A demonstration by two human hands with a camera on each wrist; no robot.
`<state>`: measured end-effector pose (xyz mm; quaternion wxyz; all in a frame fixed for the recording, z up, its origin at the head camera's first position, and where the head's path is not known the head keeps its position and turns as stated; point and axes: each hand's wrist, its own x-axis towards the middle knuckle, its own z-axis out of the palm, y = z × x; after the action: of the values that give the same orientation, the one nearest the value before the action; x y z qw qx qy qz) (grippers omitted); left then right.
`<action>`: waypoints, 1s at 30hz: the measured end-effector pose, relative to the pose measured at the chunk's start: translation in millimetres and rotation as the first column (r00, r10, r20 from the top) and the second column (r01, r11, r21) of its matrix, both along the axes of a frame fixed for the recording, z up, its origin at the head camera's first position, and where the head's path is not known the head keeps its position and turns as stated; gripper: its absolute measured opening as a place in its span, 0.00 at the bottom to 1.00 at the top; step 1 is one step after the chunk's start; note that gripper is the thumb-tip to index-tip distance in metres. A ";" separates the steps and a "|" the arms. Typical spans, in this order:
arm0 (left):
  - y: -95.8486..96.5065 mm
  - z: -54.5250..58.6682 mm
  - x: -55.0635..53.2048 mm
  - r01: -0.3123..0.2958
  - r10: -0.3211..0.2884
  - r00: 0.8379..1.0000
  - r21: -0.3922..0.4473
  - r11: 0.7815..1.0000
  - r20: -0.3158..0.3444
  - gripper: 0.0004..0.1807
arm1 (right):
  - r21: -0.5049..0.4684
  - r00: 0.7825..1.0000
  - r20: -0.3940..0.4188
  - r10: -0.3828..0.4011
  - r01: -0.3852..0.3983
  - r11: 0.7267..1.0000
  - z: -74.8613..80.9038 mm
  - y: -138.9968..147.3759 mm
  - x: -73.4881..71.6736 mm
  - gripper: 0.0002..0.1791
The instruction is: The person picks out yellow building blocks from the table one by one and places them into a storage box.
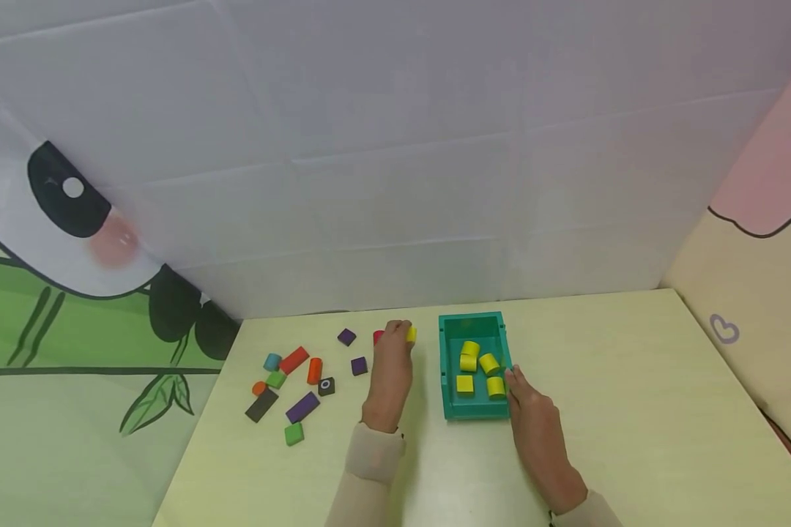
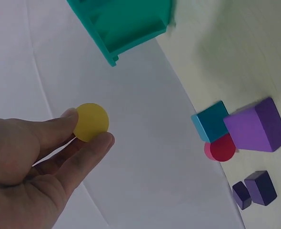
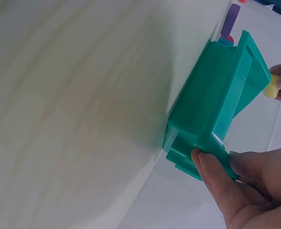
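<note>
My left hand [image 1: 389, 377] pinches a yellow cylinder block [image 2: 92, 122] between thumb and fingertips, its round end showing in the left wrist view. It is held up to the left of a green plastic bin [image 1: 476, 412]. Several yellow blocks [image 1: 490, 364], mostly cylinders, lie inside the bin. With thumb and fingers, my right hand [image 1: 540, 432] grips the rim on the bin's right side, as the right wrist view [image 3: 255, 191] shows. A red cylinder [image 1: 378, 336] is partly hidden behind my left hand.
Loose blocks lie on the left of the pale table [image 1: 633, 410]: a long purple block [image 1: 302, 407], a black block [image 1: 261, 405], a red block [image 1: 294, 359], green, orange and blue ones. A white cloth wall [image 1: 395, 183] stands along the back edge.
</note>
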<state>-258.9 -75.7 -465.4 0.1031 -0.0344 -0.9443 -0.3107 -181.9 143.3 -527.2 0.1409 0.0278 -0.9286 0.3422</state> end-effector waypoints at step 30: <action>50.5 -5.8 8.8 0.176 -0.175 0.984 -0.051 0.983 0.014 0.19 | -0.036 0.999 -0.047 0.004 -0.006 0.999 -4.4 0.8 -2.2 0.25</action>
<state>-250.1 -25.2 -471.2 0.0701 -0.1186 -0.9459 -0.2939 -184.0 144.1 -531.6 0.1622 0.0357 -0.9187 0.3584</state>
